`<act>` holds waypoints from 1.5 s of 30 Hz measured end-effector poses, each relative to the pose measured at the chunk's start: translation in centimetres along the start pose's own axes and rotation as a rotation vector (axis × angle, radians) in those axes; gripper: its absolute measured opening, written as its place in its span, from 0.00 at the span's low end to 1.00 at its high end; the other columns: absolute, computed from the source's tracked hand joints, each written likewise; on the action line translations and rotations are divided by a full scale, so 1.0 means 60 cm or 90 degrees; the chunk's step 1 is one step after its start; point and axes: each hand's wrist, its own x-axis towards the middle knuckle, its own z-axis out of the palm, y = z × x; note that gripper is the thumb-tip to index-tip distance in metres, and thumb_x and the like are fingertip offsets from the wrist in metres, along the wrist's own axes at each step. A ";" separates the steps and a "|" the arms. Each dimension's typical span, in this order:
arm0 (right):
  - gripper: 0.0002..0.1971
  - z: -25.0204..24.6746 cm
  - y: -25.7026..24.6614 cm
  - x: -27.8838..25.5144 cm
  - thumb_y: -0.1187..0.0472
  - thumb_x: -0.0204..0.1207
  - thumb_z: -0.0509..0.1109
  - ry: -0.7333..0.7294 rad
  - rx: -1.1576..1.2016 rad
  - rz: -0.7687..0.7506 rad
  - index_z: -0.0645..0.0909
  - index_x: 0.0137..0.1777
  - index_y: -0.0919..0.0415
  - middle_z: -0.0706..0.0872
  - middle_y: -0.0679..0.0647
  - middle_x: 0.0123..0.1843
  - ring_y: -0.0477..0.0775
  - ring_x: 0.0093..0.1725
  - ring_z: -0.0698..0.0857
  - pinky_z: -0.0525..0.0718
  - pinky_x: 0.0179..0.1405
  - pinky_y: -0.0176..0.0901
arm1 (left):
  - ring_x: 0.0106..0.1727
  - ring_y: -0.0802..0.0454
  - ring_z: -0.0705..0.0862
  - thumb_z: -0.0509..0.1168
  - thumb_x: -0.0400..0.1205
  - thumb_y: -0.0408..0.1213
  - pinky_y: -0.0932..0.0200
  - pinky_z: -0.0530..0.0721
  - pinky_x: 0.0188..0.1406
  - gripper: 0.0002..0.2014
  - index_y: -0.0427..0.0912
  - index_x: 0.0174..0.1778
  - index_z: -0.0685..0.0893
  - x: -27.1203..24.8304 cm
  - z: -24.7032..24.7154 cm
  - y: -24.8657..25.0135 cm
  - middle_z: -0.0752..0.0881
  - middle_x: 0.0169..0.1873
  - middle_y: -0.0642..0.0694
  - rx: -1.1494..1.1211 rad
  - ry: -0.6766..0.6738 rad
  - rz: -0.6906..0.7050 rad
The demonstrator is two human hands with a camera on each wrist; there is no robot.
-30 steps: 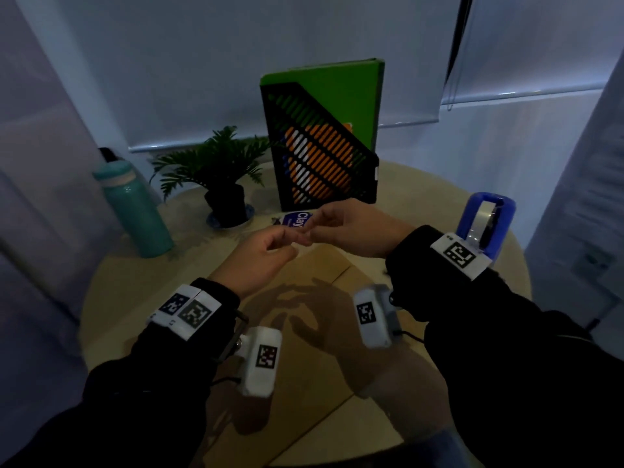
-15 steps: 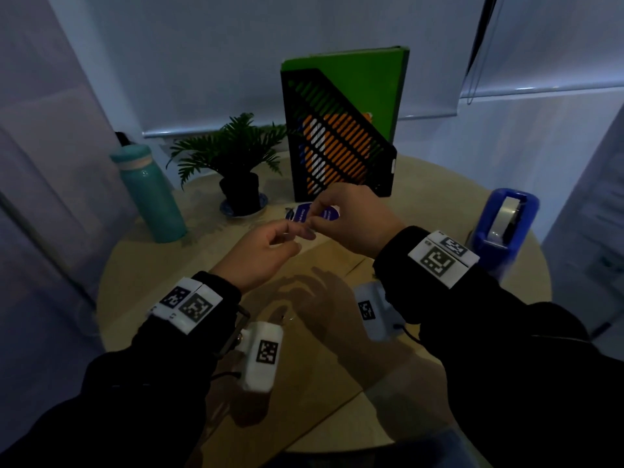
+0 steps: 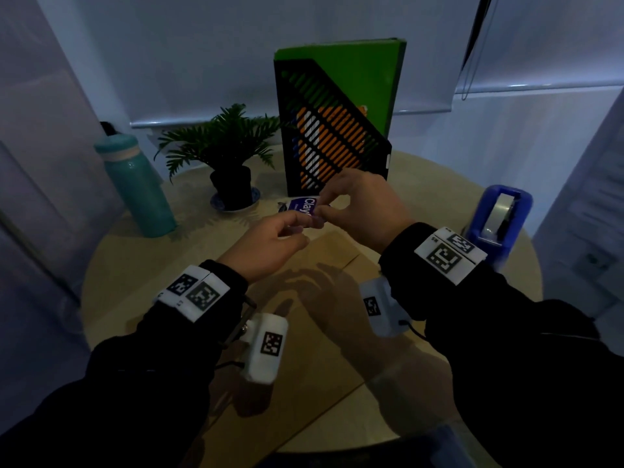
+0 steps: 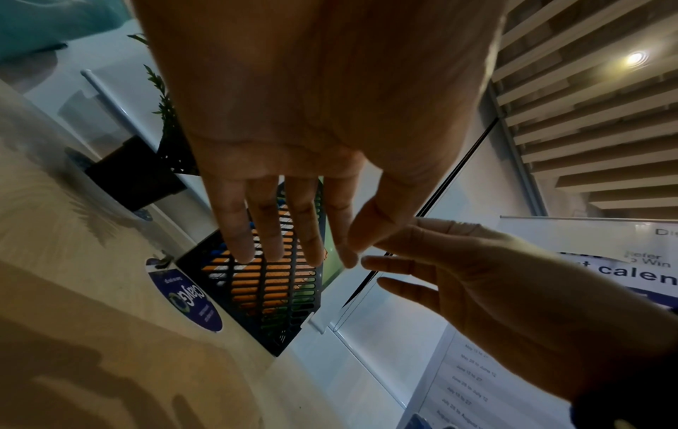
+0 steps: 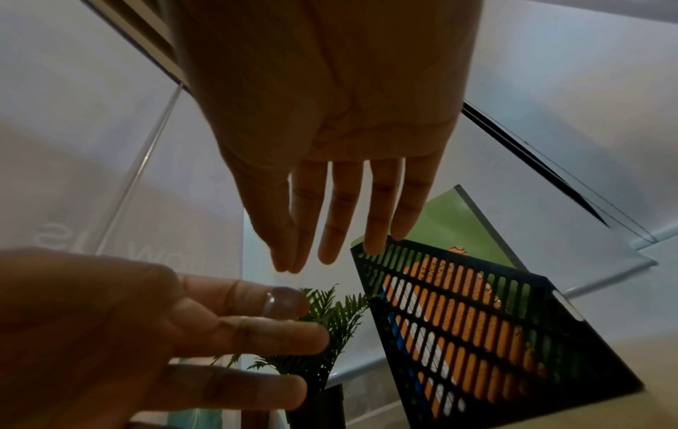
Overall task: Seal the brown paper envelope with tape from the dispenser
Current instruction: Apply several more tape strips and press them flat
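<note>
While above the brown envelope, left hand and right hand, thumb-and-forefinger tips together, pinched contents indiscernible.

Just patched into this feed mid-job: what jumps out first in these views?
Both hands meet in mid-air above the brown envelope, the left hand and right hand fingertip to fingertip, apparently handling a clear strip of tape stuck on a left fingertip. Behind them a black mesh file holder with a green folder stands upright at the table's far edge. The blue tape dispenser sits to the right.
</note>
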 end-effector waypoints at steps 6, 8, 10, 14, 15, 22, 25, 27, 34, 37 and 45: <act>0.08 0.000 0.021 -0.001 0.56 0.78 0.70 0.037 0.026 0.028 0.89 0.48 0.57 0.83 0.49 0.53 0.42 0.49 0.77 0.71 0.47 0.33 | 0.64 0.58 0.78 0.59 0.84 0.27 0.64 0.75 0.60 0.21 0.52 0.71 0.76 0.017 0.003 0.013 0.82 0.62 0.54 -0.028 -0.018 0.000; 0.07 0.000 0.028 -0.002 0.56 0.78 0.70 0.051 0.057 0.053 0.89 0.48 0.57 0.83 0.48 0.51 0.41 0.48 0.76 0.70 0.47 0.31 | 0.62 0.60 0.79 0.58 0.85 0.27 0.68 0.76 0.56 0.23 0.49 0.76 0.73 0.024 0.007 0.018 0.82 0.60 0.55 -0.031 -0.031 -0.007; 0.07 -0.001 0.033 -0.006 0.55 0.77 0.71 0.061 0.072 0.069 0.89 0.47 0.56 0.81 0.47 0.50 0.41 0.48 0.76 0.70 0.47 0.32 | 0.63 0.58 0.79 0.58 0.85 0.29 0.62 0.77 0.59 0.25 0.49 0.79 0.68 0.032 0.013 0.018 0.82 0.62 0.54 -0.031 -0.037 -0.026; 0.07 -0.010 0.036 -0.012 0.54 0.76 0.72 0.070 0.092 0.083 0.88 0.44 0.56 0.79 0.47 0.48 0.44 0.49 0.77 0.73 0.47 0.36 | 0.66 0.50 0.79 0.60 0.85 0.33 0.58 0.79 0.60 0.30 0.47 0.83 0.57 0.045 0.018 -0.001 0.79 0.70 0.49 0.017 -0.063 -0.119; 0.07 -0.013 0.038 -0.013 0.54 0.77 0.71 0.061 0.088 0.092 0.88 0.43 0.55 0.79 0.48 0.49 0.45 0.50 0.78 0.73 0.47 0.38 | 0.67 0.50 0.79 0.60 0.85 0.35 0.60 0.79 0.60 0.29 0.47 0.82 0.60 0.045 0.019 -0.005 0.77 0.72 0.49 0.109 -0.100 -0.121; 0.13 -0.013 0.062 -0.022 0.55 0.81 0.67 -0.046 0.138 0.224 0.86 0.49 0.67 0.84 0.54 0.40 0.48 0.37 0.77 0.74 0.33 0.39 | 0.72 0.47 0.74 0.56 0.87 0.40 0.53 0.71 0.72 0.20 0.46 0.76 0.74 0.040 0.042 -0.021 0.73 0.75 0.45 0.533 -0.329 -0.093; 0.15 -0.009 0.075 -0.027 0.56 0.79 0.69 -0.069 0.190 0.296 0.86 0.51 0.71 0.81 0.54 0.37 0.44 0.31 0.74 0.73 0.27 0.31 | 0.72 0.47 0.74 0.56 0.87 0.39 0.52 0.71 0.73 0.20 0.47 0.76 0.74 0.039 0.044 -0.029 0.73 0.75 0.46 0.553 -0.338 -0.087; 0.15 -0.003 0.082 -0.029 0.56 0.78 0.71 -0.070 0.223 0.348 0.86 0.50 0.72 0.79 0.53 0.34 0.46 0.32 0.74 0.75 0.29 0.31 | 0.71 0.48 0.75 0.56 0.87 0.41 0.50 0.72 0.74 0.19 0.49 0.75 0.76 0.041 0.041 -0.036 0.74 0.74 0.47 0.566 -0.338 -0.082; 0.18 0.031 0.098 -0.032 0.54 0.73 0.75 -0.105 0.295 0.450 0.87 0.52 0.72 0.88 0.61 0.45 0.55 0.46 0.83 0.86 0.57 0.55 | 0.67 0.51 0.78 0.57 0.87 0.43 0.53 0.76 0.70 0.16 0.53 0.69 0.81 0.039 0.032 -0.036 0.79 0.71 0.53 0.597 -0.351 -0.074; 0.18 0.041 0.098 -0.035 0.54 0.73 0.75 -0.131 0.303 0.478 0.87 0.53 0.70 0.90 0.62 0.55 0.57 0.52 0.87 0.86 0.57 0.51 | 0.66 0.51 0.79 0.59 0.86 0.41 0.53 0.76 0.69 0.16 0.52 0.68 0.83 0.039 0.032 -0.039 0.81 0.69 0.52 0.579 -0.349 -0.068; 0.13 0.056 0.089 -0.038 0.56 0.73 0.73 -0.221 0.223 0.512 0.85 0.49 0.66 0.82 0.58 0.44 0.53 0.41 0.78 0.73 0.32 0.39 | 0.71 0.50 0.75 0.57 0.87 0.36 0.55 0.71 0.72 0.17 0.45 0.69 0.83 0.045 0.028 -0.030 0.77 0.73 0.49 0.597 -0.401 -0.017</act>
